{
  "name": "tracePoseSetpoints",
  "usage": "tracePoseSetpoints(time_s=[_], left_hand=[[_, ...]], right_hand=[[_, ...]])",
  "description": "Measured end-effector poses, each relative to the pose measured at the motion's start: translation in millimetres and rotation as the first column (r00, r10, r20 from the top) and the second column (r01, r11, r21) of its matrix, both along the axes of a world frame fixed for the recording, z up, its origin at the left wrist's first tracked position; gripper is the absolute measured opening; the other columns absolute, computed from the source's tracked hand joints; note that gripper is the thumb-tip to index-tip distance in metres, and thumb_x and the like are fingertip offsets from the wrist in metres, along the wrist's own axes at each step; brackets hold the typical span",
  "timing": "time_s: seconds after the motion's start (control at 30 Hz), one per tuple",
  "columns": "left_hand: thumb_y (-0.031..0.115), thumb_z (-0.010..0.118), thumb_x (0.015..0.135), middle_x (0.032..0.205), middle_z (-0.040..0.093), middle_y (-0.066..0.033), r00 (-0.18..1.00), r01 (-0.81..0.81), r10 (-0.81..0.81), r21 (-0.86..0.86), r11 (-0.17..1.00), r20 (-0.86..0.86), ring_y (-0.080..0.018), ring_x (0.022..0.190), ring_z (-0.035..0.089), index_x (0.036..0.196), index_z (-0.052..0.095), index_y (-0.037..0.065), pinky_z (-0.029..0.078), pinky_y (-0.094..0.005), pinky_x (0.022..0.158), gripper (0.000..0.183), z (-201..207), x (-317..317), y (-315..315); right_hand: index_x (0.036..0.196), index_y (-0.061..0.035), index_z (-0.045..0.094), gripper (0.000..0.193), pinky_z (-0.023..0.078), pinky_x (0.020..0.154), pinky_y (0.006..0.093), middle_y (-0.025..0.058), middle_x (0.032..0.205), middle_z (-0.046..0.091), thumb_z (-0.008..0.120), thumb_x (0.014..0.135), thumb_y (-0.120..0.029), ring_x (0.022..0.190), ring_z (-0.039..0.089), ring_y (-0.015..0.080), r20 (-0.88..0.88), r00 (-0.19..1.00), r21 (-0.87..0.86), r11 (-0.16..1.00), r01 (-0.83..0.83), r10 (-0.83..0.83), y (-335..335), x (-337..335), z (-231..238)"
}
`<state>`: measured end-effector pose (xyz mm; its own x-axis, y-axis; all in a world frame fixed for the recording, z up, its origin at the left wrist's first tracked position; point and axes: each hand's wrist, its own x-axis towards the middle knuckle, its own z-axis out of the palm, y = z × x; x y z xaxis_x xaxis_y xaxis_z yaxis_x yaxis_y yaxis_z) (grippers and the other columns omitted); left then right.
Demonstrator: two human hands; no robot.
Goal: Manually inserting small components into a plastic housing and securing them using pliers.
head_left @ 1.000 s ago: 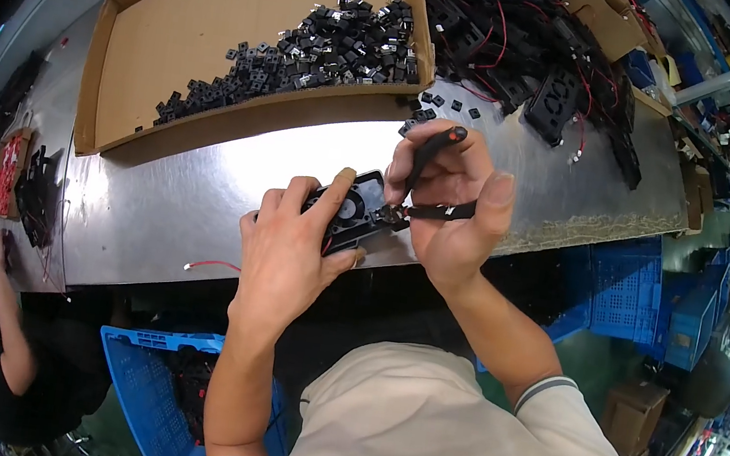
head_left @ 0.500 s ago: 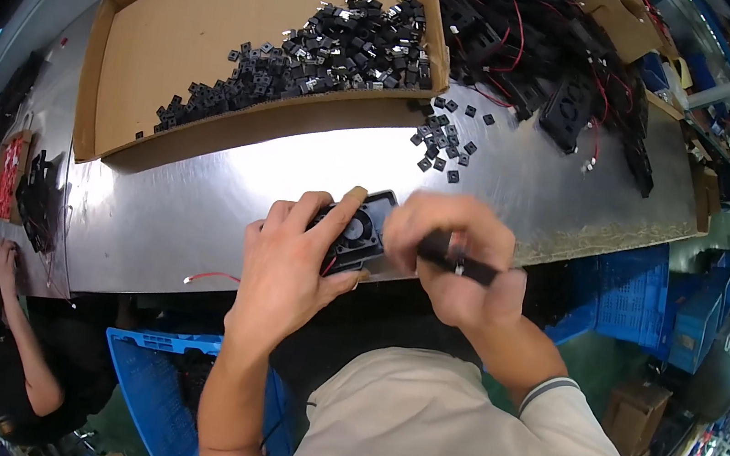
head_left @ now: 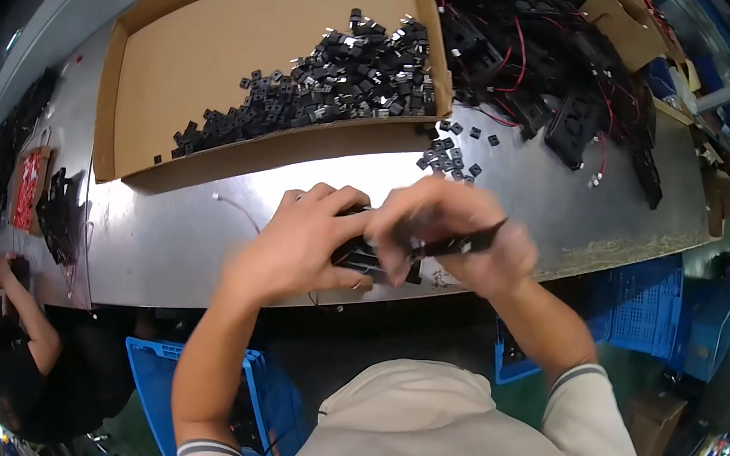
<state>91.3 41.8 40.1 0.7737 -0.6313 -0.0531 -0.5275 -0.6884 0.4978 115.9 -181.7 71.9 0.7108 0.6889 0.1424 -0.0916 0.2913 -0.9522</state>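
Observation:
At the near edge of the metal table, my left hand (head_left: pixel 303 243) grips a black fan housing (head_left: pixel 354 254). Its fingers lie over the top and the thumb is at the near side. My right hand (head_left: pixel 475 229) is curled round a dark elongated piece (head_left: pixel 464 244), smeared by motion, so its kind cannot be told. The right fingertips are against or just over the housing's right side and hide part of it. A thin lead with a white plug (head_left: pixel 218 198) lies left of my left hand.
Beyond my hands a shallow cardboard box (head_left: pixel 270 142) holds a heap of small black parts with metal pins (head_left: pixel 348 74). Several loose black parts (head_left: pixel 450 156) lie beside it. Black housings with red wires (head_left: pixel 572 126) pile up at right. Blue crates (head_left: pixel 641 301) stand below; another person (head_left: pixel 27 340) works at left.
My left hand has tilted the fan housing, whose round fan face no longer shows. My right hand has come closer against it. The whole view has shifted slightly.

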Motion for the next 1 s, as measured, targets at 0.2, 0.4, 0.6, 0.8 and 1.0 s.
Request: tracePoseSetpoints(time_s=[0.2, 0.4, 0.6, 0.8, 1.0], left_hand=[[0.023, 0.086, 0.065, 0.120, 0.059, -0.0088, 0.924, -0.381, 0.380, -0.027, 0.924, -0.031, -0.0318, 0.114, 0.054, 0.134, 0.055, 0.015, 0.042, -0.0432, 0.098, 0.076, 13.5, -36.7, -28.2], [0.023, 0.086, 0.066, 0.122, 0.059, -0.0091, 0.856, -0.516, 0.517, -0.017, 0.856, 0.018, -0.0318, 0.113, 0.055, 0.135, 0.056, 0.013, 0.043, -0.0443, 0.096, 0.076, 7.4, -60.0, -42.9], [0.022, 0.086, 0.066, 0.121, 0.057, -0.0049, 0.835, -0.550, 0.551, -0.029, 0.835, 0.020, -0.0279, 0.110, 0.055, 0.140, 0.052, 0.019, 0.041, -0.0469, 0.092, 0.081, 2.5, -66.2, -43.5], [0.021, 0.086, 0.067, 0.122, 0.057, -0.0054, 0.836, -0.548, 0.548, -0.013, 0.836, -0.005, -0.0283, 0.110, 0.055, 0.140, 0.052, 0.019, 0.041, -0.0472, 0.092, 0.081, 2.5, -66.0, -44.3], [0.021, 0.085, 0.067, 0.121, 0.057, -0.0055, 0.837, -0.547, 0.547, -0.017, 0.837, 0.000, -0.0284, 0.110, 0.055, 0.140, 0.052, 0.019, 0.041, -0.0473, 0.091, 0.081, 2.3, -65.9, -44.9]], right_hand=[[0.124, 0.0028, 0.050, 0.095, 0.049, 0.062, 0.0340, 0.0182, 0.083, 0.057, 0.026, 0.087, -0.081, 0.071, 0.057, 0.0247, -0.139, 0.935, 0.374, 0.857, 0.356, -0.328, -9.5, -9.2, -15.1], [0.115, 0.0007, 0.052, 0.089, 0.047, 0.061, 0.0305, 0.0170, 0.084, 0.058, 0.027, 0.088, -0.080, 0.070, 0.057, 0.0213, 0.065, 0.881, 0.146, 0.878, 0.457, -0.469, 9.7, -24.6, -18.0], [0.115, -0.0004, 0.051, 0.085, 0.046, 0.062, 0.0282, 0.0139, 0.085, 0.059, 0.031, 0.090, -0.079, 0.070, 0.056, 0.0178, 0.176, 0.848, 0.110, 0.866, 0.488, -0.500, 22.4, -30.7, -21.7], [0.117, -0.0003, 0.050, 0.084, 0.045, 0.064, 0.0276, 0.0126, 0.087, 0.059, 0.035, 0.090, -0.078, 0.072, 0.056, 0.0163, 0.186, 0.839, 0.084, 0.859, 0.505, -0.511, 24.4, -32.4, -23.5], [0.118, -0.0001, 0.049, 0.082, 0.046, 0.065, 0.0272, 0.0124, 0.088, 0.058, 0.036, 0.091, -0.076, 0.074, 0.055, 0.0159, 0.212, 0.840, 0.076, 0.866, 0.495, -0.499, 27.1, -33.1, -25.6]])
